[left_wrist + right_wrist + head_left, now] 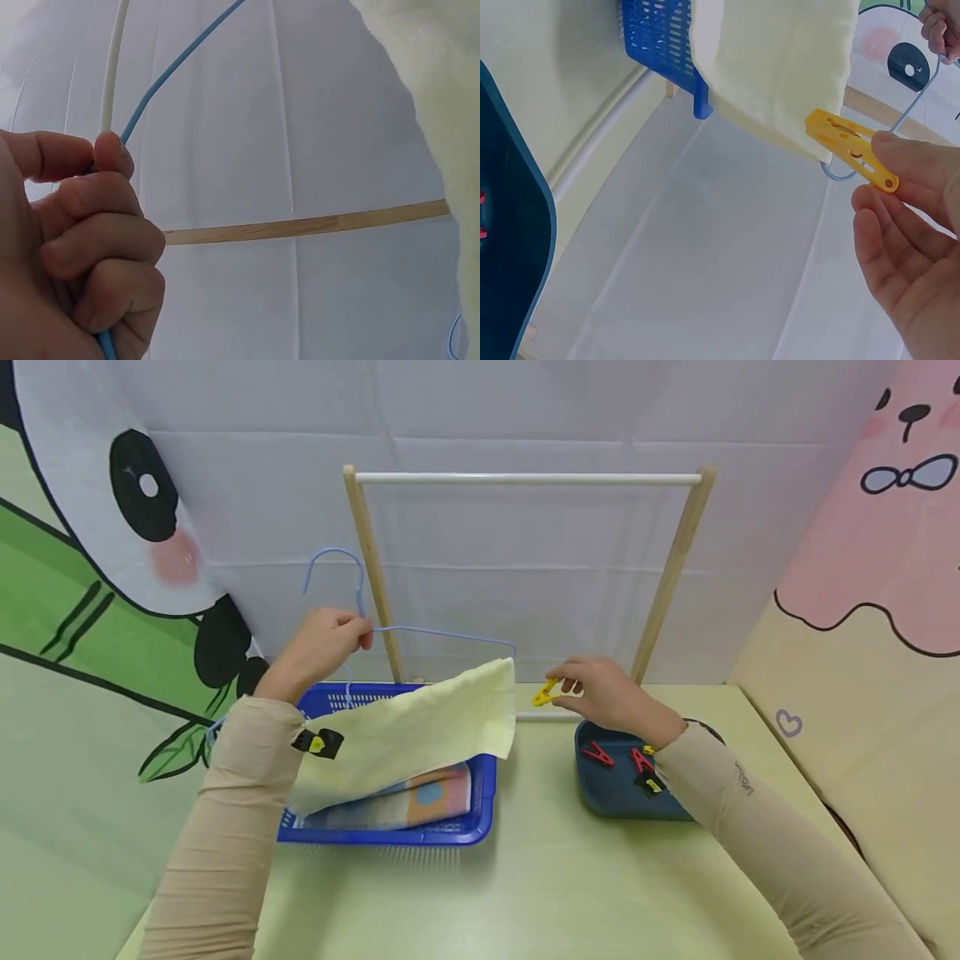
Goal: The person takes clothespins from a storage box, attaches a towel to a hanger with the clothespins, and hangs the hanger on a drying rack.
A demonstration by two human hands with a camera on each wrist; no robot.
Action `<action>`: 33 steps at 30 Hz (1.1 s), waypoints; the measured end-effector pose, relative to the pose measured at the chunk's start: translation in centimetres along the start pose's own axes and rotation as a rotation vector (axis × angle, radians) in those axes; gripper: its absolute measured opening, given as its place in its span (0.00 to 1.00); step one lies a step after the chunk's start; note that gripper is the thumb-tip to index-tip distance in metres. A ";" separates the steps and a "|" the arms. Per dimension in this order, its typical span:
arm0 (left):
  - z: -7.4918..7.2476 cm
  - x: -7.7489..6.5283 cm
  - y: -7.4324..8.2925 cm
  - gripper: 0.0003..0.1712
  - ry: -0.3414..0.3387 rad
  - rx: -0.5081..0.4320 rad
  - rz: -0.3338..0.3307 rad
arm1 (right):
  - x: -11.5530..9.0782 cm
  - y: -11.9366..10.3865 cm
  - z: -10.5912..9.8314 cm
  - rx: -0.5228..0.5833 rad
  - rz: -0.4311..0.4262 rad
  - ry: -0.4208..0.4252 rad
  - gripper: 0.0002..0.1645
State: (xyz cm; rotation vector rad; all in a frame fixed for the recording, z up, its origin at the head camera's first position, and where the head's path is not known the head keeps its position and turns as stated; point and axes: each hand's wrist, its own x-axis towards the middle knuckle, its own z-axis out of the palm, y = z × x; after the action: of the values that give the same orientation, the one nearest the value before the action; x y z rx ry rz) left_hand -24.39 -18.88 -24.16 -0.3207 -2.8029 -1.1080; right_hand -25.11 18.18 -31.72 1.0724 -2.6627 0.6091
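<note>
My left hand (pixel 322 647) grips a light-blue wire hanger (pixel 450 633) just below its hook, fingers curled round the wire in the left wrist view. From the hanger hangs a pale yellow towel (pixel 420 727), its right upper corner near the hanger's right end. Between thumb and fingers my right hand (pixel 603 693) pinches a yellow clothespin (pixel 853 150). In the right wrist view the clothespin's tip is close to the towel's corner; whether they touch I cannot tell. Under the towel, a blue basket (pixel 480 810) holds a folded patterned cloth (pixel 431 802).
A drying rack with a white top bar (pixel 525 479) and wooden posts (pixel 675 572) stands behind the hands. At the right, below my right forearm, sits a dark teal tray (pixel 611 797) with red clothespins (pixel 597 754) and a bit of yellow. Printed cloth walls enclose the table.
</note>
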 end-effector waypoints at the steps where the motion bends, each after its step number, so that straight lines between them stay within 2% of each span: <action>1: 0.0 0.0 0.0 0.20 0.002 -0.004 -0.003 | 0.1 -0.1 0.0 -0.002 0.004 0.000 0.20; 11: 0.4 -0.4 0.1 0.19 0.037 0.031 0.002 | 0.8 -0.6 0.2 -0.042 -0.026 0.045 0.20; 25: 0.9 -0.5 0.4 0.20 0.068 0.071 0.043 | 1.6 -0.9 0.5 -0.033 -0.077 0.081 0.21; 33: 1.0 -0.6 0.3 0.21 0.067 0.064 0.043 | 2.0 -1.2 1.1 0.001 -0.098 0.122 0.19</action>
State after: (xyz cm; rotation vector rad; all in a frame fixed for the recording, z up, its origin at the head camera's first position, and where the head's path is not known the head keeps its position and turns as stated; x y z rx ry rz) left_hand -23.78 -18.04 -24.76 -0.3293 -2.7525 -0.9990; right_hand -25.75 15.64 -31.66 1.1207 -2.4909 0.6352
